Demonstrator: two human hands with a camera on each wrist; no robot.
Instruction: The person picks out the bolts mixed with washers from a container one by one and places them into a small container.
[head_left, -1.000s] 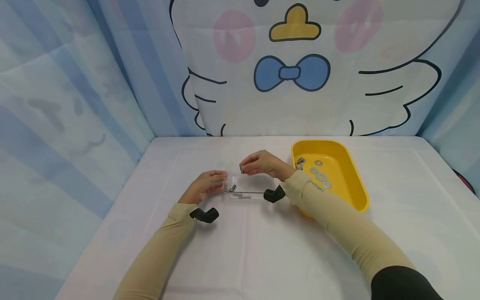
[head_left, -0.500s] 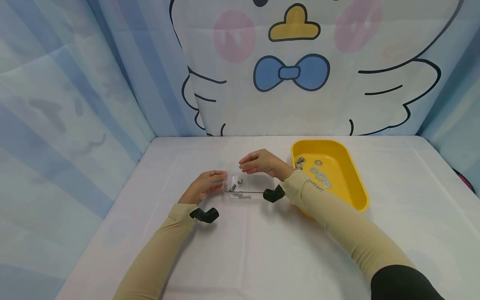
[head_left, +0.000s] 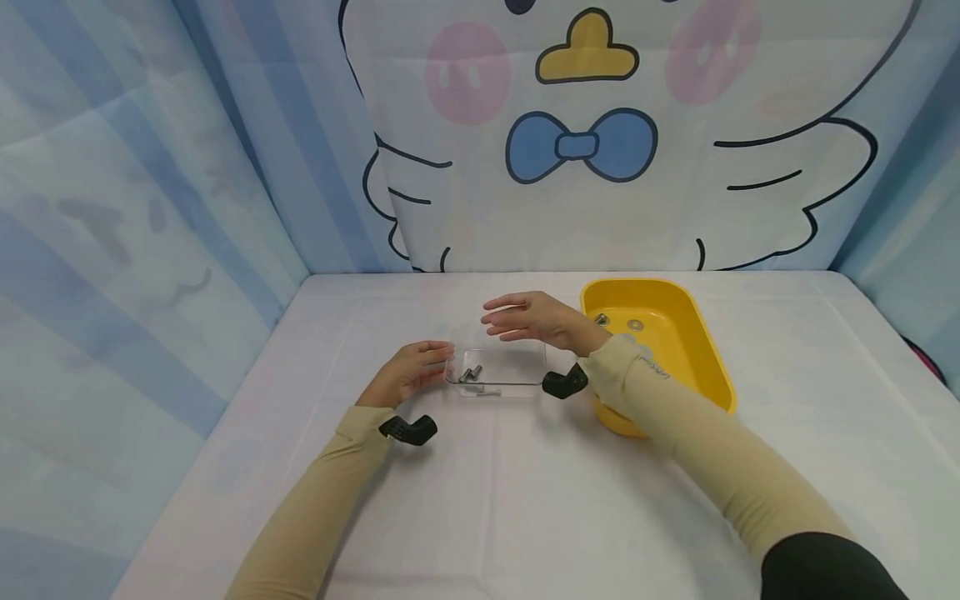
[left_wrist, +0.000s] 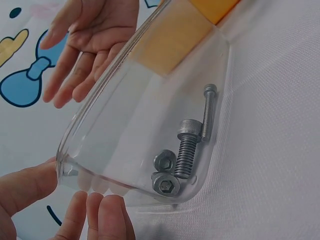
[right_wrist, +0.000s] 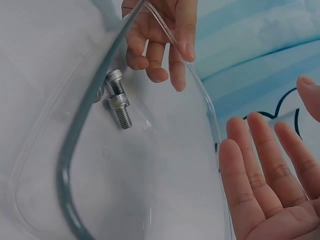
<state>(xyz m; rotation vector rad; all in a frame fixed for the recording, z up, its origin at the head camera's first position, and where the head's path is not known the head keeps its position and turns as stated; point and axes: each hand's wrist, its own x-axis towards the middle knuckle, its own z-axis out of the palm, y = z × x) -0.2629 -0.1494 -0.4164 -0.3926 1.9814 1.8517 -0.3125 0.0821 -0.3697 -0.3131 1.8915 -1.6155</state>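
Note:
A clear plastic box (head_left: pixel 517 367) stands on the table with several metal socket-head bolts (left_wrist: pixel 186 150) lying at its left end. One bolt (left_wrist: pixel 208 112) is thinner than the rest. At that end, the fingers of my left hand (head_left: pixel 408 371) touch the outer wall near the corner, lightly bent and not wrapped round it. My right hand (head_left: pixel 542 318) hovers by the box's far side, fingers spread and nothing in them. Seen from the right wrist, the palm of that right hand (right_wrist: pixel 272 185) faces the box from outside, apart from its wall.
A yellow tray (head_left: pixel 716 367) stands right of the box, partly under the right forearm. Inside it are a bolt (head_left: pixel 602 319) and a washer (head_left: pixel 635 325), with more washers partly hidden by the sleeve. A printed cloth (head_left: pixel 585 225) hangs behind the table.
The right hand released a bolt into the clear box, where it now lies beside the others. Its fingers spread and it moved slightly up and right. The left hand stayed put.

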